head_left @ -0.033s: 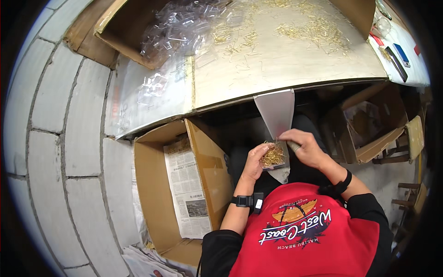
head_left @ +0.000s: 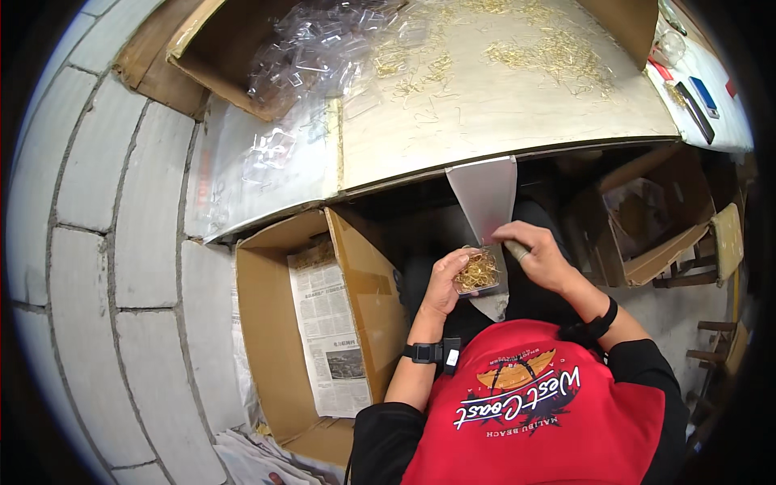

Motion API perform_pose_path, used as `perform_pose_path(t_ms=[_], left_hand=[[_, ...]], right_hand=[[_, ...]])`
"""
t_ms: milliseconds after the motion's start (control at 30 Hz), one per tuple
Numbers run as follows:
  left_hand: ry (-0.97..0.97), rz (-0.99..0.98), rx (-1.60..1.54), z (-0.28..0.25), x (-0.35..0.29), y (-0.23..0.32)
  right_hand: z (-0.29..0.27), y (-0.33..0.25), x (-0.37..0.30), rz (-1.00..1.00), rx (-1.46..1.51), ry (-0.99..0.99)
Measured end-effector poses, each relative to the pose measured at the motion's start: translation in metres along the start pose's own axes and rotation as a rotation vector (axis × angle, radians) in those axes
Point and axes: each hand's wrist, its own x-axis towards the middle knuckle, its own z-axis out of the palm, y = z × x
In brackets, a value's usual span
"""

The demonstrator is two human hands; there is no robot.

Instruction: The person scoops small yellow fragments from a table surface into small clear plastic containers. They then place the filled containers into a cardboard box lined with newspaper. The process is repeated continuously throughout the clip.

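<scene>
In my left hand (head_left: 447,279) is a small clear plastic box (head_left: 479,287), gripped at its left side above my lap. Thin golden wire pieces (head_left: 478,269), some with bent ends, fill it in a tangle. My right hand (head_left: 535,252) is at the box's far right corner, its thumb and forefinger pinched together. What lies between those fingertips is too small to make out. A beige cover (head_left: 516,250) sits on one finger of that hand. Just beyond the box, a pale chute-like strip (head_left: 483,190) slopes down from the table edge and passes beneath it.
Loose golden wires (head_left: 558,56) lie scattered on the table (head_left: 485,113). Clear plastic boxes (head_left: 323,56) are heaped at its far left, by a cardboard carton (head_left: 218,56). A newspaper-lined carton (head_left: 368,299) stands at my left. Another carton (head_left: 647,218) and a wooden stool (head_left: 727,242) are at right.
The box has shifted and tipped very slightly in my left hand. My right hand has barely moved, a touch to the right.
</scene>
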Motion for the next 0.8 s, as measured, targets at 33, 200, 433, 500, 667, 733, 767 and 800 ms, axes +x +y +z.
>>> perform_pose_path(t_ms=[33,200,433,500,667,733,767,800], left_hand=[[0.028,0.037,0.011,0.009,-0.003,0.009],[-0.049,0.039,0.085,0.027,-0.007,0.032],[0.079,0.038,0.044,0.036,-0.004,0.03],[0.104,0.047,0.055,0.037,-0.003,0.034],[0.193,0.205,-0.022,0.031,0.008,0.027],[0.137,0.269,-0.045,0.026,0.012,0.021],[0.146,0.25,-0.026,0.025,0.012,0.018],[0.156,0.23,-0.006,0.03,0.009,0.017]], right_hand=[[0.0,-0.004,0.003,0.108,0.076,0.01],[0.013,-0.014,0.023,0.324,0.353,-0.067],[0.023,-0.021,0.023,0.188,0.031,-0.058],[0.02,-0.027,0.021,-0.208,-0.317,-0.035],[0.026,-0.035,0.018,-0.441,-0.444,-0.075],[0.022,-0.037,0.018,-0.403,-0.494,-0.183],[0.024,-0.04,0.019,-0.397,-0.556,-0.184],[0.025,-0.042,0.019,-0.391,-0.615,-0.185]])
